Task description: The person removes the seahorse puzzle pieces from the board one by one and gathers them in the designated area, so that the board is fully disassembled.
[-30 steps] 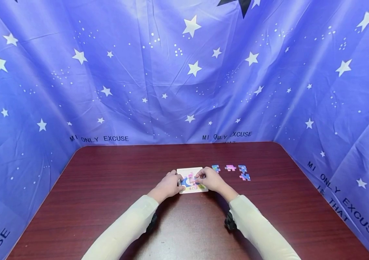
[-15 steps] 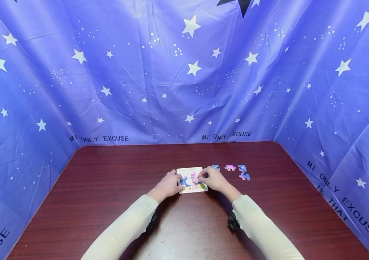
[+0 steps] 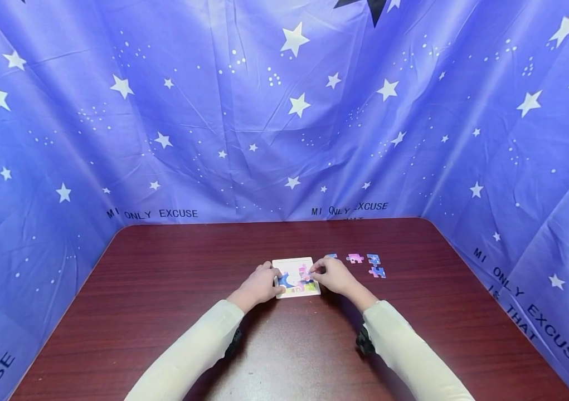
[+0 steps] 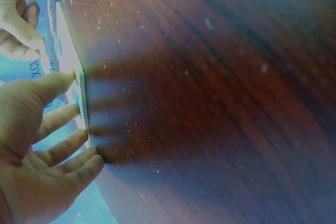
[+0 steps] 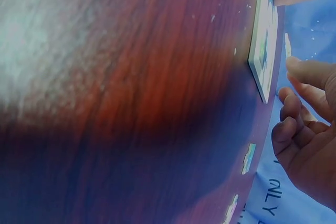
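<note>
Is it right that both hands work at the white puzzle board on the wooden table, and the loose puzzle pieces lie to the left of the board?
Not quite. Both the left hand and the right hand are at the white puzzle board on the wooden table, but the loose puzzle pieces lie to the right of the board, as the head view shows.

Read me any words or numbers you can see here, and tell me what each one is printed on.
"ONLY EXCUSE": backdrop cloth, left of centre.
"MI ONLY EXCUSE": same cloth, centre, above the table.
"MI ONLY EXCUSE IS THAT": cloth on the right.
"CUSE": cloth at lower left, cut off.
Puzzle board and loose puzzle pieces: no readable text.
</note>
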{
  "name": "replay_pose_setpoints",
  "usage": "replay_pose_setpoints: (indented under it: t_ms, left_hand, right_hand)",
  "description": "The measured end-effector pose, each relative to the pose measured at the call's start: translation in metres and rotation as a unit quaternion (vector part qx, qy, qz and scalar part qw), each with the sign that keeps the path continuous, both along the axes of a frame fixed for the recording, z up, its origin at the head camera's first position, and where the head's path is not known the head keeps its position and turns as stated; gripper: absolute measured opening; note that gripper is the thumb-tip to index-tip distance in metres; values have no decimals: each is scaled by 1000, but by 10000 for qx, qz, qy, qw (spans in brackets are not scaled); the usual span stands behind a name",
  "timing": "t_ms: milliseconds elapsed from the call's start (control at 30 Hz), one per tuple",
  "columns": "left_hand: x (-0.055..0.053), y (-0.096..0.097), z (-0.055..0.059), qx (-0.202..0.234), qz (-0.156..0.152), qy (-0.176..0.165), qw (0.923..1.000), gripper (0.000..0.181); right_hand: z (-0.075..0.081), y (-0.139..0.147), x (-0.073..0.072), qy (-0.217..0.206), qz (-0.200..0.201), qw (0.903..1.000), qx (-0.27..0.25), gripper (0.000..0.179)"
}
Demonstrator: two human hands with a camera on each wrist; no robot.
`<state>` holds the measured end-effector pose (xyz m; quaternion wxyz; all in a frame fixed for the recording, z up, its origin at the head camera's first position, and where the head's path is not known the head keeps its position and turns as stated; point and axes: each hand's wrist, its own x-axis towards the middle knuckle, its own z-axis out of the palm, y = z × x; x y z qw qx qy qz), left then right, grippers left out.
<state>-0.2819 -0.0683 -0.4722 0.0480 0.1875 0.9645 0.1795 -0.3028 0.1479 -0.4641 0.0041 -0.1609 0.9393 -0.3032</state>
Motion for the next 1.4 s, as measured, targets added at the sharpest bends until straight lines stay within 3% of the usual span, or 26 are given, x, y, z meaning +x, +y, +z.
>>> replay_pose_setpoints:
  t_ms: [700,1400]
  left_hand:
    - [0,1,3,-64,114,-116,9998,37]
    - [1,1,2,-41,39,-31,10000,36]
  right_hand:
    - [3,24,0,94,-2,9999,-39,10]
    - [2,45,1,184,-95,9998,3,8]
